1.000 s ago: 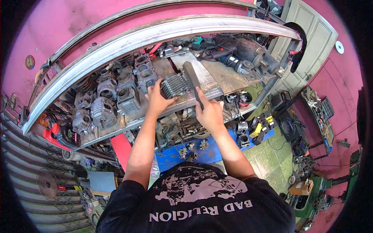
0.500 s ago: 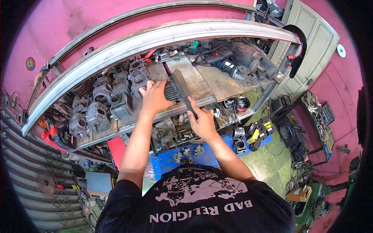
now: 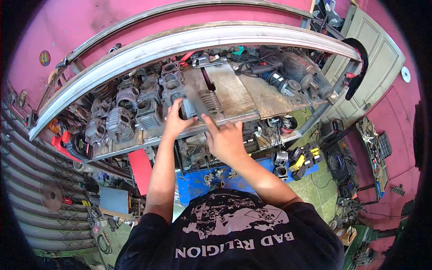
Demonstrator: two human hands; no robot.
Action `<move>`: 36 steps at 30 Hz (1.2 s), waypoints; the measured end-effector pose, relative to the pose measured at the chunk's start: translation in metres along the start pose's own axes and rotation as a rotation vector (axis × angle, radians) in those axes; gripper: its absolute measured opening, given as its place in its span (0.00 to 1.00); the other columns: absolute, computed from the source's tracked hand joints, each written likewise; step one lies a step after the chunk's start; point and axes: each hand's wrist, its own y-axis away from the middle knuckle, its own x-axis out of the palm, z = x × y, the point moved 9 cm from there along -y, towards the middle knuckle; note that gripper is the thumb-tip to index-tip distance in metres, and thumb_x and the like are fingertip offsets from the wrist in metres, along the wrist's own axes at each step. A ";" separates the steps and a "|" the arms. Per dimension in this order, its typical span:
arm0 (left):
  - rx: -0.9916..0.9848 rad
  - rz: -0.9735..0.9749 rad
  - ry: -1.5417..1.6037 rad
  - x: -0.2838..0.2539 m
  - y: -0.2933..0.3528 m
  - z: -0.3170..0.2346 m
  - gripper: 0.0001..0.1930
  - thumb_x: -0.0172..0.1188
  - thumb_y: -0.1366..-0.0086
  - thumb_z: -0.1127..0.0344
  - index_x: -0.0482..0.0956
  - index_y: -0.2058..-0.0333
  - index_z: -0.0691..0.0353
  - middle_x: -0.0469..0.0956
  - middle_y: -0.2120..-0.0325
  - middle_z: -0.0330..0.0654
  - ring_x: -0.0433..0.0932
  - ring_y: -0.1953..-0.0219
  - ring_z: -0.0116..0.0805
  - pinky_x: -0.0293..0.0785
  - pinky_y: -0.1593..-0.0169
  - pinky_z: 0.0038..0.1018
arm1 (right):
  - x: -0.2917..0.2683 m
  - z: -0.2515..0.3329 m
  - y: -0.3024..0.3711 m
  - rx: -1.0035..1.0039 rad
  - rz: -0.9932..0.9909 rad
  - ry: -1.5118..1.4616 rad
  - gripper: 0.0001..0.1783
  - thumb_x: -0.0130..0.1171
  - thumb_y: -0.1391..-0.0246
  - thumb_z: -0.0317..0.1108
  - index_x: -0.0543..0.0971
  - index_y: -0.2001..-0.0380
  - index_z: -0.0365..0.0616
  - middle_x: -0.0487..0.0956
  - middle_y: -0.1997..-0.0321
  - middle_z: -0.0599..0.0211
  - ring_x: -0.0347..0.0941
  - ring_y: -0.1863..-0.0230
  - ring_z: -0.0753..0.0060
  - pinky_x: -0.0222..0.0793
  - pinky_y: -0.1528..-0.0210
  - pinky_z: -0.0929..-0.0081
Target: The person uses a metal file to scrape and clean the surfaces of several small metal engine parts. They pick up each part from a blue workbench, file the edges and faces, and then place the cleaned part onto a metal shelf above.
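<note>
On the workbench (image 3: 265,108), my left hand (image 3: 174,120) curves its thumb and fingers around a light grey metal block (image 3: 189,109), partly hidden by the hand. My right hand (image 3: 226,138) is closed around the near end of a long flat file (image 3: 196,100), its index finger laid along it. The file is smeared by motion and slants over the gap between the grey block and a finned engine cylinder (image 3: 211,101). Whether the file touches the block cannot be told. Further left, close by my left hand, stand several used cylinders (image 3: 149,114).
A wooden rail with a pale front (image 3: 202,36) arches above the bench. An angle grinder (image 3: 282,82) and a dark canister (image 3: 299,74) lie at the bench's right. Below are a blue board (image 3: 252,177) with small parts and a red panel (image 3: 140,171).
The file has swung left past the finned cylinder, together with my right hand. My left hand has shifted from the finned cylinder to the grey block. The whole view has slid slightly.
</note>
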 end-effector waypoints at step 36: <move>-0.129 0.091 0.020 0.030 -0.009 0.072 0.61 0.82 0.58 0.42 0.61 0.28 0.61 0.75 0.41 0.57 0.69 0.34 0.55 0.52 0.30 0.55 | 0.021 0.052 -0.067 -0.016 0.418 0.152 0.29 0.55 0.38 0.42 0.75 0.34 0.53 0.88 0.66 0.55 0.86 0.63 0.50 0.62 0.45 0.39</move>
